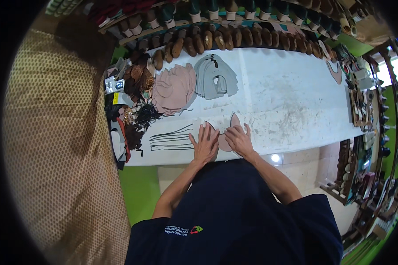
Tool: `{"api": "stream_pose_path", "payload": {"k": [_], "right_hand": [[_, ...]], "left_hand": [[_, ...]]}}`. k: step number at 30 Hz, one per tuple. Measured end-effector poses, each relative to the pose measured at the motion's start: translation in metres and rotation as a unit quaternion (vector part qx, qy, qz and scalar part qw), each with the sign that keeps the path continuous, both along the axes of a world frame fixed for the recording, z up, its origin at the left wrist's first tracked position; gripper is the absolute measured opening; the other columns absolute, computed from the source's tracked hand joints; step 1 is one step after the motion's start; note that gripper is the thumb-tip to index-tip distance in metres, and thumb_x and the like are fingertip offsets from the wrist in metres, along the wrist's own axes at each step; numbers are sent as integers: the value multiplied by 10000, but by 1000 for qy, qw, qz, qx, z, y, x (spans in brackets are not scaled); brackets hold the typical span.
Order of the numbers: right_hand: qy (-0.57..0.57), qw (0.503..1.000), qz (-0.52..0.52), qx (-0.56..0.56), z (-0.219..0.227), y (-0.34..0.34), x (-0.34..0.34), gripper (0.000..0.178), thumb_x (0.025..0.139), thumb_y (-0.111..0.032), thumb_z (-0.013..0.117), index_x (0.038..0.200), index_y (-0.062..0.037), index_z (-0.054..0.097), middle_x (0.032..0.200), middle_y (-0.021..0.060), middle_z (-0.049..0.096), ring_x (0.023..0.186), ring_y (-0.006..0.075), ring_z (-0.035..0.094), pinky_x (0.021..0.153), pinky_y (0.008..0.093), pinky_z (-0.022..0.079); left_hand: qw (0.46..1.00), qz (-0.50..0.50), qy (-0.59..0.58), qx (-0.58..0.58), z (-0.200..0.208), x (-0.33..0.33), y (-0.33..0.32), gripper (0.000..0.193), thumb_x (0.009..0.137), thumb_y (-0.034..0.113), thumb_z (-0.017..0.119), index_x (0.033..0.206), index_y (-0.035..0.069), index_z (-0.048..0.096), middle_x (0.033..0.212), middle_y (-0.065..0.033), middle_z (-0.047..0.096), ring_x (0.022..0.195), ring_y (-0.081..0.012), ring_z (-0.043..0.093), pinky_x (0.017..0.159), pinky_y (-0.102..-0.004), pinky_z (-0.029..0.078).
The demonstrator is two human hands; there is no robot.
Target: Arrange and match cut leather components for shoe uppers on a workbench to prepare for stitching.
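Note:
A pink, curved shoe-upper piece (pixel 224 144) lies at the near edge of the table, with a pointed end (pixel 235 120) sticking out past my fingers. On its left side rests my left hand (pixel 205 143), palm down, fingers apart. My right hand (pixel 239 140) is bent over the right side, its thumb and fingers closed at the piece's inner edge. A short dark line, seemingly a cord, runs along that edge between my hands. Left of my left hand, several thin dark cords (pixel 170 139) lie roughly side by side.
A stack of grey upper pieces (pixel 216 79) and a pile of pink ones (pixel 176 88) lie farther back on the white table (pixel 287 75). Dark scraps (pixel 146 115) crowd its left end. Rows of brown shoe lasts (pixel 199 43) line the far edge; a rack (pixel 345 165) stands right.

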State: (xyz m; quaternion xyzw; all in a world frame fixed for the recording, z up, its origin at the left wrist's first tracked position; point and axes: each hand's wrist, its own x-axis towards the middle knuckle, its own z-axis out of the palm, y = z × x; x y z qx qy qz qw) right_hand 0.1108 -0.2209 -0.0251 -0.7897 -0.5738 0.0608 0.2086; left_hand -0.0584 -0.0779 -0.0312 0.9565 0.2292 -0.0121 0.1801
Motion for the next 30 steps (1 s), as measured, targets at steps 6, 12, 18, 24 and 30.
{"api": "stream_pose_path", "payload": {"k": [6, 12, 18, 24, 30], "right_hand": [[-41, 998, -50, 27, 0, -1, 30, 416, 977, -305, 658, 1356, -134, 661, 1397, 9, 600, 1345, 269, 510, 1183, 628, 236], [-31, 999, -12, 15, 1, -11, 48, 399, 981, -312, 654, 1315, -94, 679, 1406, 32, 599, 1363, 280, 494, 1192, 616, 227], [-1, 988, -155, 8, 11, -25, 45, 337, 965, -339, 689, 1158, -69, 750, 1263, 60, 634, 1230, 270, 536, 1085, 529, 321], [41, 988, -146, -11, 5, -20, 31, 310, 939, -368, 720, 1054, -88, 788, 1183, 37, 634, 1150, 250, 549, 1025, 508, 340], [156, 953, -258, 5, 0, -6, 41, 205, 873, -318, 760, 895, -119, 806, 1119, 32, 660, 1114, 263, 574, 1000, 504, 333]], "left_hand": [[994, 99, 35, -17, 9, 6, -14, 747, 937, 445, 619, 1620, 244, 394, 1759, -145, 130, 1620, -383, 90, 1142, -820, -28], [985, 168, -6, -49, 10, 10, -22, 764, 912, 423, 655, 1609, 221, 416, 1764, -156, 100, 1624, -387, 53, 1143, -815, -38], [952, 304, -19, -3, 3, 15, -34, 581, 943, 441, 655, 1423, 112, 648, 1760, -160, 128, 1627, -380, 29, 1147, -800, -22], [920, 387, -24, -51, 3, 26, -36, 324, 903, 433, 721, 1043, 163, 832, 1736, -107, 270, 1628, -350, 83, 1154, -801, -12], [881, 458, -45, -108, 15, 38, -41, 305, 868, 466, 777, 971, 185, 835, 1696, -85, 360, 1622, -330, 117, 1149, -807, 40]]}}
